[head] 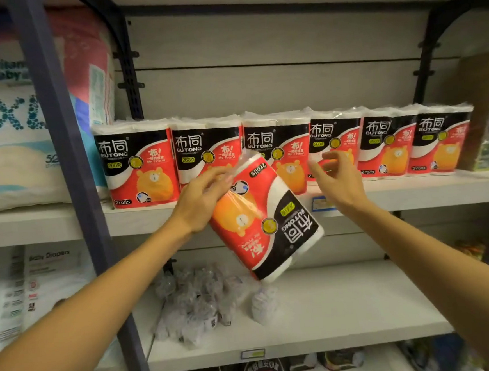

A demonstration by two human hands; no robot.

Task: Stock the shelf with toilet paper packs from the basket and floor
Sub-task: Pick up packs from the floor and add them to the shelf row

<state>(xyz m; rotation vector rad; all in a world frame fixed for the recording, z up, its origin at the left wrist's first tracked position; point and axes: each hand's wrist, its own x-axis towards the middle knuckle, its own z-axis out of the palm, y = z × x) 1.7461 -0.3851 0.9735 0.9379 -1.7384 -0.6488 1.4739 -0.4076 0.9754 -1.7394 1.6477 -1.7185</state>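
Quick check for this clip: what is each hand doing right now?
Left hand: grips the upside-down toilet paper pack by its plastic end.
Right hand: open, fingers loosely spread, holding nothing, in front of the shelved packs.

The row of red-and-black plastic-wrapped toilet paper packs (pixel 278 150) fills the white shelf's (pixel 413 194) front edge. Plenty of open room above them. Dark metal upright (pixel 69 169) blocks the left.

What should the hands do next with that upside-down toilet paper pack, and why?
Probably turn the held pack upright. The left hand grips it by the wrapper with its print upside down and tilted, in front of the row of packs standing upright on the shelf. The right hand is open beside it, ready to help.
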